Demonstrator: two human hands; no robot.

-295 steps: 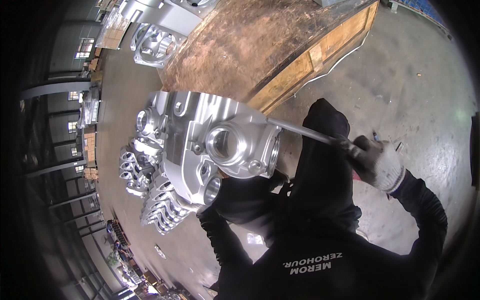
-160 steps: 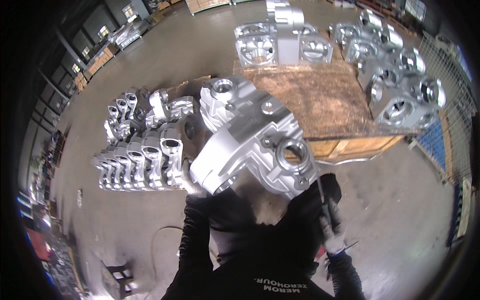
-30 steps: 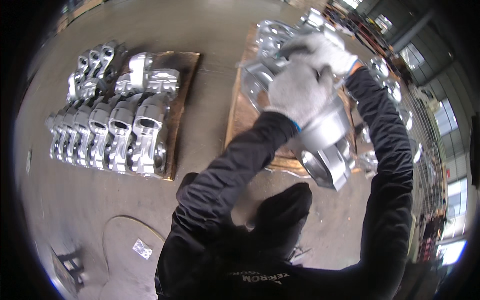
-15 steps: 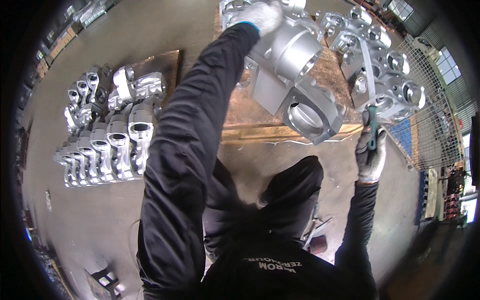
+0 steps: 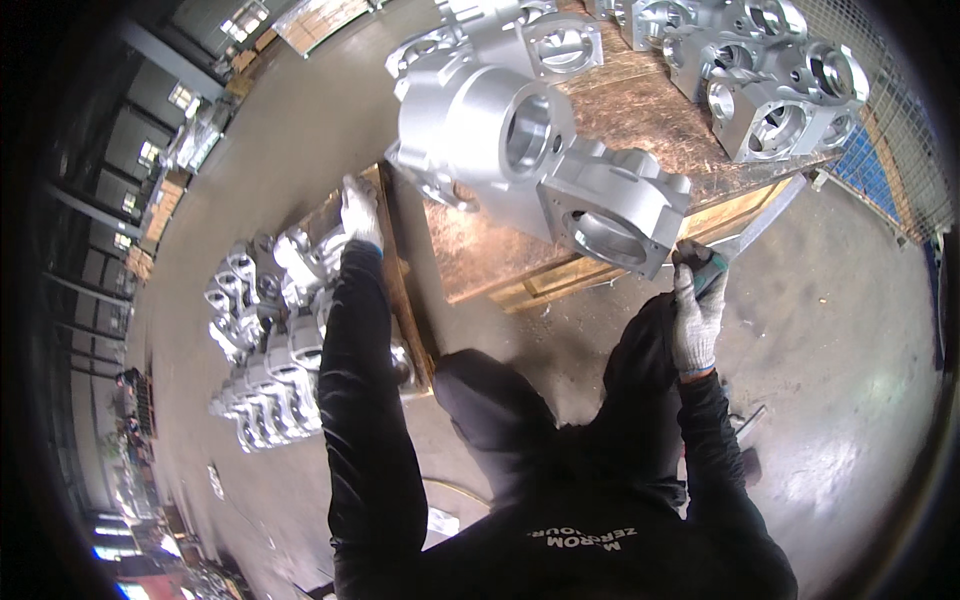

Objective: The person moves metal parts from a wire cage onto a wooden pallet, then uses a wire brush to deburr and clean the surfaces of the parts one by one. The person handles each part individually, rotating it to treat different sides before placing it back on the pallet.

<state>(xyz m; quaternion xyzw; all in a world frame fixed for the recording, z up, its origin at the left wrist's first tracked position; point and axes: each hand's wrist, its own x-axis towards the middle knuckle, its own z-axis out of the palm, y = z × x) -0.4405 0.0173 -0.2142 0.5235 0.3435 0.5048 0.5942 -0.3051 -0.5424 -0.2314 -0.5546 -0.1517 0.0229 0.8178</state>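
My left hand (image 5: 361, 214), in a white knit glove, reaches out over the edge of the left pallet (image 5: 402, 290), beside silver castings (image 5: 300, 255). Its fingers look stretched out, with nothing visible in them. In my gloved right hand (image 5: 697, 318) is a file, held by its green handle (image 5: 709, 271). The flat grey blade (image 5: 768, 215) points away to the right, just off the wooden table's front edge. A large silver metal housing (image 5: 470, 120) with round bores lies on the table (image 5: 640, 115), its square flange (image 5: 615, 215) overhanging the near edge close to my right hand.
More silver castings (image 5: 765, 80) crowd the table's far right, and another (image 5: 560, 45) sits behind the large housing. On the left, rows of similar parts (image 5: 275, 390) stand close together. A wire mesh fence (image 5: 890, 120) rises beyond the table on the right.
My left hand has left the large housing and swung left to the other castings. The file has dropped from beside the right-hand castings to a lower, tilted position. The view has turned left.
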